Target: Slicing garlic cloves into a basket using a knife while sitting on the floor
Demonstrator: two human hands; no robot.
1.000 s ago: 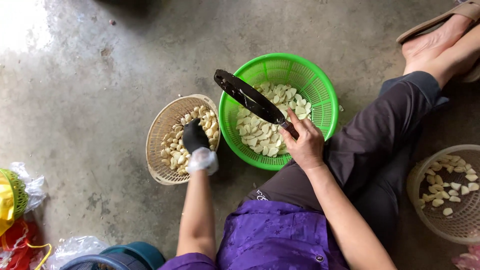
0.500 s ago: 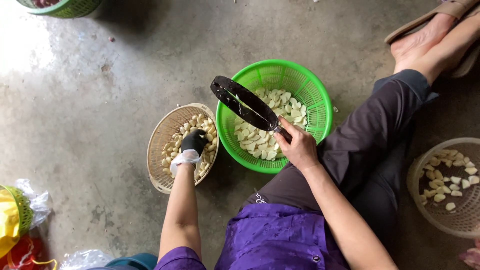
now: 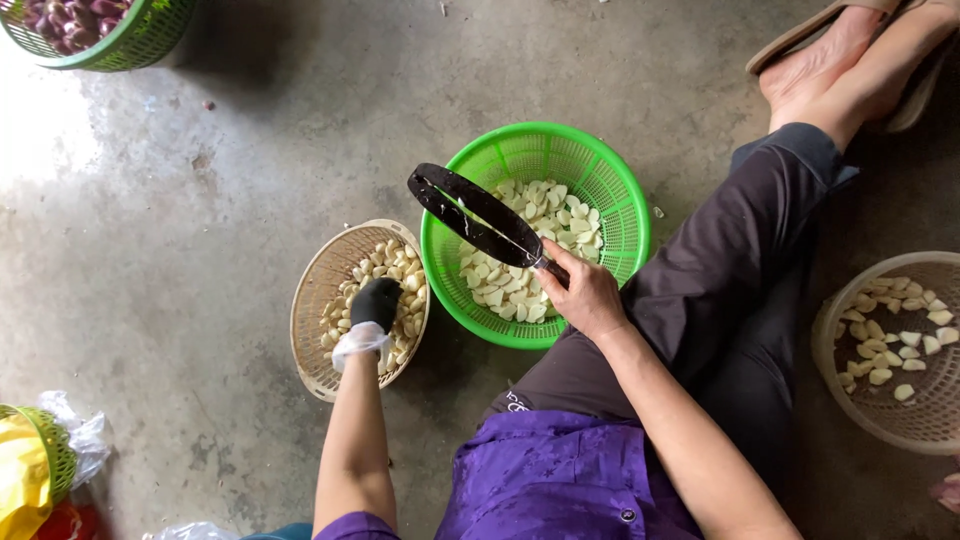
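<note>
My left hand [image 3: 375,305], in a dark glove with a clear plastic cuff, reaches into a small beige woven basket [image 3: 310,300] of pale garlic cloves. Whether its fingers hold a clove is hidden. My right hand [image 3: 583,293] grips the handle of a long dark knife [image 3: 472,213], whose blade lies across a green plastic basket [image 3: 610,190] holding peeled garlic cloves [image 3: 520,250]. I sit on the concrete floor with a purple shirt and dark trousers, one leg stretched out to the right.
Another beige basket [image 3: 835,370] with cloves stands at the right edge. A green basket [image 3: 130,40] of purple bulbs sits at top left. A green-and-yellow container with plastic bags [image 3: 45,460] is at bottom left. My bare foot [image 3: 830,60] rests on a sandal at top right.
The view has shifted, so everything sits lower in frame. My left hand stays in the beige basket; my right hand holds the knife over the green basket as before.
</note>
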